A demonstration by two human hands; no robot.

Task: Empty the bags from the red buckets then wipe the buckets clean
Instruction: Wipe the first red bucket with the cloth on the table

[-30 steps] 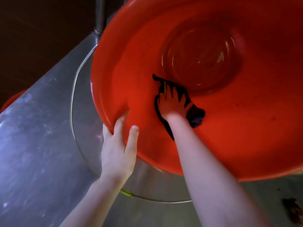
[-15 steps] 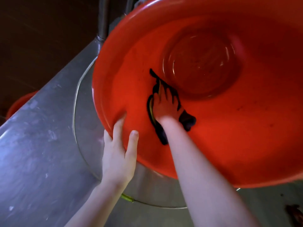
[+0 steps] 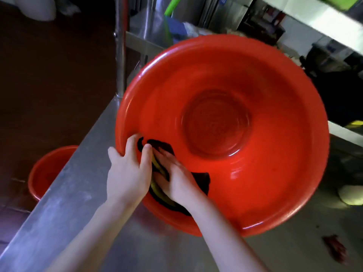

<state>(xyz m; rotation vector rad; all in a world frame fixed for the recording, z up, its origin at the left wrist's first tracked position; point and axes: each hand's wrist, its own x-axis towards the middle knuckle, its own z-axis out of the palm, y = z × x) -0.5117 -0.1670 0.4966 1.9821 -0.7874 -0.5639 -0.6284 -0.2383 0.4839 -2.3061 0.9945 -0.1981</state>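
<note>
A large red bucket (image 3: 275,99) stands tilted toward me on the steel table (image 3: 64,203). My left hand (image 3: 128,171) grips its near left rim, thumb outside and fingers over the lip. Inside, against the near wall, my right hand (image 3: 174,179) presses flat on a dark cloth (image 3: 203,178) with a yellow layer. The cloth lies bunched under my palm. A second red bucket (image 3: 47,169) sits on the floor to the left, partly hidden by the table edge.
A steel post (image 3: 120,46) rises at the table's far left corner. A dark reddish scrap (image 3: 335,248) lies on the table at the right. Shelves, a green-handled tool (image 3: 171,4) and dark items crowd the background.
My right hand has dragged the cloth from near the bucket's centre down to the near left wall, beside my left hand. The view has pulled back, showing the whole bucket.
</note>
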